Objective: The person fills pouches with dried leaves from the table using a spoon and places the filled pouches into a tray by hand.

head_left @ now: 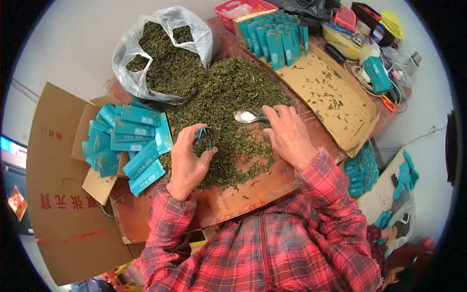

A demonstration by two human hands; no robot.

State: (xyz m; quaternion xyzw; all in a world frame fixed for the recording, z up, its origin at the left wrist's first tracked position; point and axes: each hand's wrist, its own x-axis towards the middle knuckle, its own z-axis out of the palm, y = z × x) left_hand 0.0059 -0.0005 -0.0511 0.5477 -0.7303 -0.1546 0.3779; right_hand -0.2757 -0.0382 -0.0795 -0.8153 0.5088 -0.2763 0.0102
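My left hand (188, 163) is curled around a small teal packet (200, 132), its mouth spread open and facing up; dark leaves seem to show inside it. In my right hand (293, 135) is the handle of a metal spoon (245, 116), pinched between thumb and fingers. The spoon's bowl looks shiny and bare, just above a wide heap of dried green leaves (238, 87) that resemble tea. Both hands are low over this heap. Behind it, a clear plastic bag (127, 80) stands open, full of the same leaves.
Teal packets (138, 131) lie piled in a cardboard box (63, 160) at the left. More packets (275, 46) stand upright on a cardboard sheet (316, 87) strewn with leaf bits. Clutter and a pink basket (226, 17) are behind. Another person's hand (389, 233) shows at lower right.
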